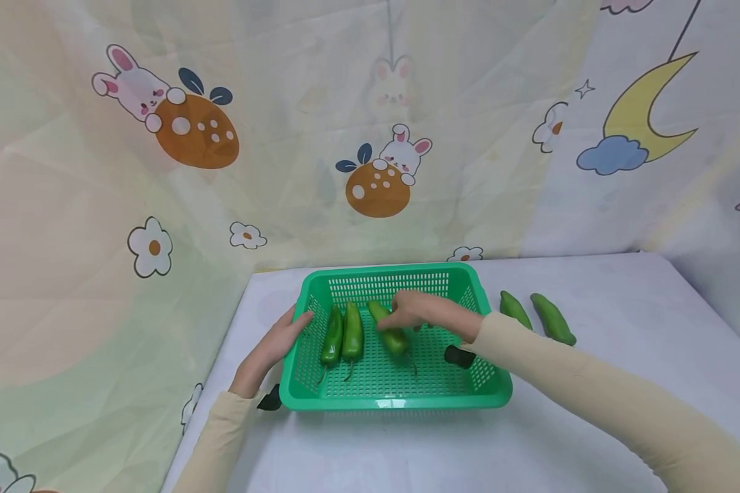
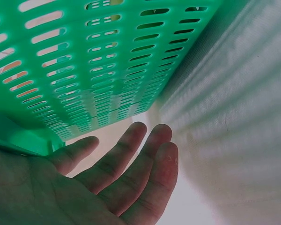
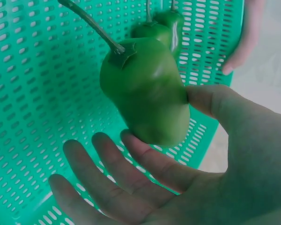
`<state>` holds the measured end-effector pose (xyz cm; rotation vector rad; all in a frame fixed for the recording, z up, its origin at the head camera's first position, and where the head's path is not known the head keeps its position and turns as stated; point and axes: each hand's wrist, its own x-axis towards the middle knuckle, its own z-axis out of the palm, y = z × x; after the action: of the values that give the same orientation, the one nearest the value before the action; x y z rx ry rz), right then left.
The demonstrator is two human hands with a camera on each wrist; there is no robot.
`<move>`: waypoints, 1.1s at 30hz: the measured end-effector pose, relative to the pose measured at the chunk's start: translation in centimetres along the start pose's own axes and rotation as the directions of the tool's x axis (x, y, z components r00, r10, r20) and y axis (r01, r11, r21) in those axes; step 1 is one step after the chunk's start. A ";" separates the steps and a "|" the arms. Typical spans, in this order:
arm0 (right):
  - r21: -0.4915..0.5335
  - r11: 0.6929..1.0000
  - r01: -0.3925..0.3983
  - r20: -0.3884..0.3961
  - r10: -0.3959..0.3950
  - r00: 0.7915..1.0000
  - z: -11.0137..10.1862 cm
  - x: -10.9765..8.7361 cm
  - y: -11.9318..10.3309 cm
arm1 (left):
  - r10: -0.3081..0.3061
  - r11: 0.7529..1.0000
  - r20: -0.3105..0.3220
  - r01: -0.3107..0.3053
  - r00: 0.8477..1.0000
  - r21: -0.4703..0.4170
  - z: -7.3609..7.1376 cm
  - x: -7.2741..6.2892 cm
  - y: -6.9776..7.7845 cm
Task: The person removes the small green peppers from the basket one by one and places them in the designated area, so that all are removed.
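Note:
In the head view, my right hand (image 1: 412, 309) is inside a green plastic basket (image 1: 395, 404). It pinches a green chili pepper (image 3: 145, 93) between thumb and index finger; the other fingers spread loosely in the right wrist view. Two more green peppers, one (image 1: 332, 339) by the left wall and another (image 1: 353, 335) beside it, lie side by side on the basket floor. My left hand (image 1: 279, 340) holds the basket's left rim, thumb over the edge. Its other fingers (image 2: 154, 173) hang outside, slightly bent and apart from the slotted wall in the left wrist view.
Right of the basket, two more peppers, one (image 1: 514, 309) partly behind my right sleeve and one (image 1: 552, 319) farther right, lie on the white table (image 1: 623, 301). A printed cloth (image 1: 296, 137) hangs behind and beside the table.

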<state>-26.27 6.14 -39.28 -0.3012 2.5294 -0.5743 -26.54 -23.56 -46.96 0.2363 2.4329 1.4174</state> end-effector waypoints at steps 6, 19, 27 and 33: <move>0.028 1.000 -0.002 -0.003 0.002 1.000 -0.9 -0.6 0.7 | 0.002 1.000 0.006 -0.002 1.000 -0.006 0.0 0.1 0.1; 0.013 1.000 0.016 -0.028 -0.016 0.999 -1.5 -2.1 2.5 | 0.014 1.000 0.012 -0.014 1.000 -0.016 0.0 -0.1 0.3; 0.041 0.999 0.005 -0.027 -0.004 1.000 -2.3 -3.2 3.0 | 0.015 1.000 0.007 -0.015 1.000 -0.028 0.0 -0.4 0.2; 0.070 0.997 0.014 -0.025 -0.012 1.000 -2.9 -4.0 3.3 | 0.021 0.999 0.005 -0.021 1.000 -0.034 0.1 -0.4 0.0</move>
<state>-24.78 11.33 -36.78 -0.2873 2.5261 -0.6741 -26.08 -23.59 -46.93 0.2585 2.4068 1.4639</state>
